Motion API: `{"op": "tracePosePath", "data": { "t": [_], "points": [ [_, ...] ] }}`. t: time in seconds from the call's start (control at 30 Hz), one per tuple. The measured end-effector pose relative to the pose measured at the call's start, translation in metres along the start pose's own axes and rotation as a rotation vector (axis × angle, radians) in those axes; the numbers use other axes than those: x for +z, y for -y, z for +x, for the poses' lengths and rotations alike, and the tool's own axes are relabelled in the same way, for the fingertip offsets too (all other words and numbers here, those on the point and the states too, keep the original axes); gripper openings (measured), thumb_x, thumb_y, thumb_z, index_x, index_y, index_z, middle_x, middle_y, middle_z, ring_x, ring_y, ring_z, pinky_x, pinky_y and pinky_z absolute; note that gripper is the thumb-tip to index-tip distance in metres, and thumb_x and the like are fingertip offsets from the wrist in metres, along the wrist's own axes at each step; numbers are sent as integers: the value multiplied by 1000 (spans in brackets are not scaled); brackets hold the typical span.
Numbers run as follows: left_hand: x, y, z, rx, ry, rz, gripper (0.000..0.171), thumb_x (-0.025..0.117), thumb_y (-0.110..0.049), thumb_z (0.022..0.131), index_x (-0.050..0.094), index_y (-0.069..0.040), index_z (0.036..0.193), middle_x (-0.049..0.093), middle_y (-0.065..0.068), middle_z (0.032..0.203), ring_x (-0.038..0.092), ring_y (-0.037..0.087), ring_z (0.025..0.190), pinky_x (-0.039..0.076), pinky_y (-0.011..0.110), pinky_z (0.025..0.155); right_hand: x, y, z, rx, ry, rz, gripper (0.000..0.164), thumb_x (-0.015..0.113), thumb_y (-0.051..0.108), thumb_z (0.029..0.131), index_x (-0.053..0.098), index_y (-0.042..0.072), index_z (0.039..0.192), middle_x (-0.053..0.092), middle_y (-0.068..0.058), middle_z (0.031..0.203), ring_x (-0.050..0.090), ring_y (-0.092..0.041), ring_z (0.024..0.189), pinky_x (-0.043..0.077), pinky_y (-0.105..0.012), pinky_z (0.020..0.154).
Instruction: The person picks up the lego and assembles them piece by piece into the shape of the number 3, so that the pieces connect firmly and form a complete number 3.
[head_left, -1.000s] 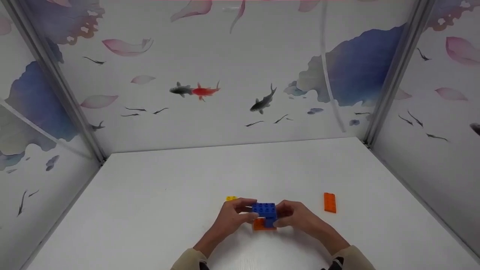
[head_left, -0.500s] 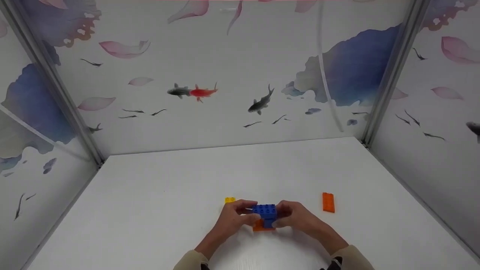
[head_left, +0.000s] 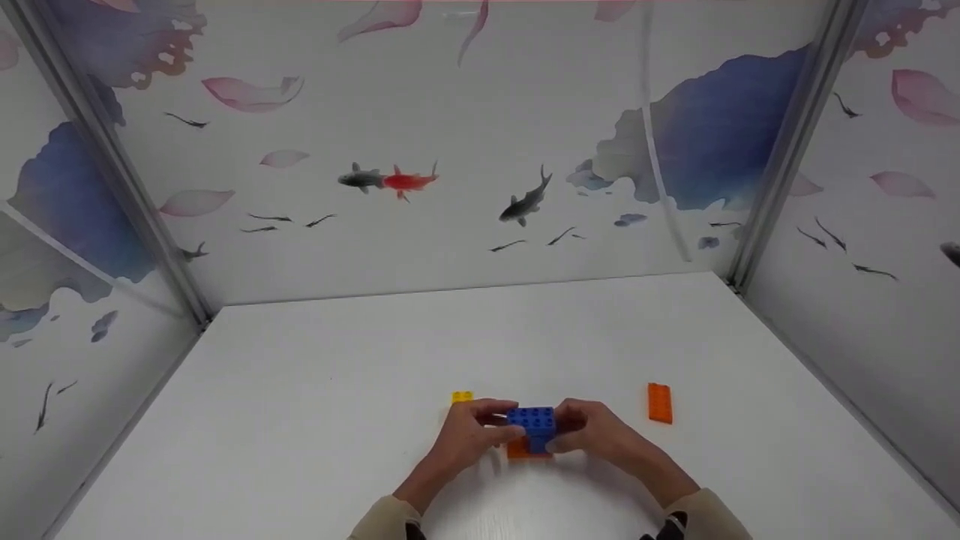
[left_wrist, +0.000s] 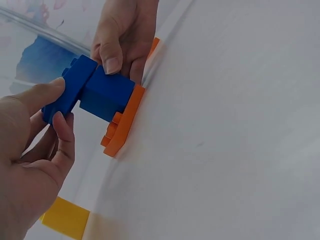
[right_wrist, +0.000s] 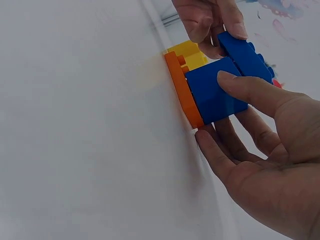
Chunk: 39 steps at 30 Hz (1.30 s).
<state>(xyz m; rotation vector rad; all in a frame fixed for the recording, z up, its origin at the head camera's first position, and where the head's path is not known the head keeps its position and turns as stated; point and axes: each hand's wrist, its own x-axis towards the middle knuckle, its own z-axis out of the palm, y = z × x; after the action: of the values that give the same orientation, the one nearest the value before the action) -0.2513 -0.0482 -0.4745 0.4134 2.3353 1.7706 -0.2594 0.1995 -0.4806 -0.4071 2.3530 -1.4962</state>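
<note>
An orange studded plate (left_wrist: pixel 127 120) lies on the table, with a thick blue block (right_wrist: pixel 212 92) standing on its right part. On top of that block sits a second blue brick (head_left: pixel 531 417), overhanging toward the left; a thin dark seam shows between the two in the right wrist view. My left hand (head_left: pixel 478 433) pinches the upper brick's overhanging end between thumb and fingers. My right hand (head_left: pixel 594 433) grips the lower block from its right side, thumb on the near face, a fingertip down by the plate's edge.
A yellow brick (left_wrist: pixel 67 218) rests just beyond my left hand, partly hidden by it in the head view. Another orange plate (head_left: pixel 660 403) lies flat to the right of my right hand. Patterned walls (head_left: pixel 450 247) enclose the white table (head_left: pixel 337 360) at the back and sides.
My left thumb has slid slightly right across the upper blue brick's front, and that brick appears a little closer over the lower block. My right hand keeps its grip.
</note>
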Motion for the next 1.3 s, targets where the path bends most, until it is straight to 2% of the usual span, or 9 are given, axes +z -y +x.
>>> {"op": "tracePosePath", "data": {
  "t": [0.23, 0.57, 0.8, 1.03, 1.17, 1.3],
  "points": [
    [-3, -3, 4, -43, 3, 20, 35, 84, -27, 81, 76, -15, 114, 73, 6, 114, 66, 17, 97, 59, 31, 86, 1, 1, 1, 30, -9, 0, 34, 81, 24, 84, 67, 11, 112, 68, -4, 115, 59, -21, 105, 52, -42, 101],
    [-4, -3, 7, -71, 10, -4, 31, 86, -26, 79, 78, -17, 107, 73, 4, 115, 67, 18, 96, 58, 32, 87, 1, 2, 1, 27, 8, 19, 34, 80, 23, 86, 67, 11, 114, 69, -5, 115, 59, -21, 103, 53, -39, 100],
    [-3, -5, 7, -98, 14, -2, 30, 85, -28, 79, 78, -18, 107, 73, 3, 116, 66, 18, 96, 57, 31, 86, 0, 2, 0, 38, -2, 28, 35, 80, 22, 85, 67, 11, 116, 69, -4, 116, 60, -20, 103, 53, -39, 100],
    [-5, -3, 8, -91, 40, -11, 29, 84, -23, 80, 79, -18, 108, 71, 5, 122, 69, 19, 99, 58, 32, 87, -1, 2, -1, 45, 5, 28, 36, 80, 23, 85, 67, 10, 116, 69, -5, 116, 59, -20, 104, 52, -38, 99],
    [-7, -1, 7, -87, 47, -14, 29, 84, -23, 80, 79, -19, 108, 70, 5, 123, 69, 18, 95, 58, 28, 75, 1, 2, 0, 50, -6, 16, 37, 82, 24, 84, 67, 10, 115, 69, -4, 115, 59, -20, 104, 52, -40, 100],
    [-6, 0, 8, -106, 48, -37, 30, 84, -24, 81, 78, -19, 109, 71, 5, 118, 65, 16, 85, 50, 23, 58, 0, 2, 0, 52, -9, 6, 38, 82, 25, 83, 67, 11, 115, 69, -4, 115, 59, -20, 104, 52, -40, 100]
  ]
}}
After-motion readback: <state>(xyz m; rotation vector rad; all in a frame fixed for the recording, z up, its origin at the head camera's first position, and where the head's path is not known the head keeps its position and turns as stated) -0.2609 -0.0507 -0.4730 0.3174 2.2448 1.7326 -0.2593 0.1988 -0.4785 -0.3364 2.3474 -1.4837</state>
